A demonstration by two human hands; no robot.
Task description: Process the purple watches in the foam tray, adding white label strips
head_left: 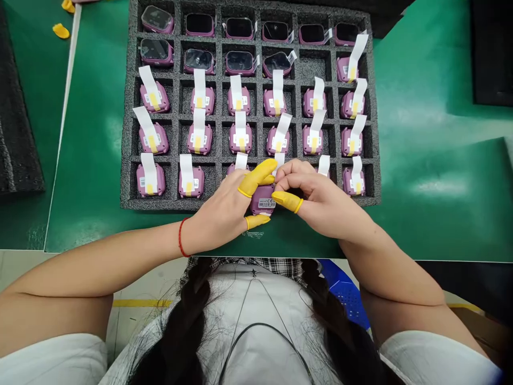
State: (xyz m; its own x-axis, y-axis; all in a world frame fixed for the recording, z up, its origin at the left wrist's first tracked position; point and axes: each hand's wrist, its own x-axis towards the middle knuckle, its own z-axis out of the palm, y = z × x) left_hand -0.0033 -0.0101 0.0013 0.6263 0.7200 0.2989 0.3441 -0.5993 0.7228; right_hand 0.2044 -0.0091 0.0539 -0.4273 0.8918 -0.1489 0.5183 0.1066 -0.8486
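My left hand (218, 214) is closed around a purple smartwatch body (263, 202), its white-labelled back facing up. Yellow finger cots cover some of its fingertips. At the watch's upper right edge, my right hand (323, 200) has its fingers curled into a pinch, with a yellow cot on the thumb. What lies between those fingertips is too small to make out. Both hands are over the near edge of a dark foam tray (125, 184). Inside the tray, many purple watches lie back up with white strips (149, 166) and yellow tabs; others, such as one watch (199, 25), show dark screens.
The tray rests on a green table (425, 203), whose front edge runs just before my body. Yellow finger cots (61, 31) lie at the far left. Black foam pieces (18, 123) stand at the left, with a dark tray (492, 53) at the right.
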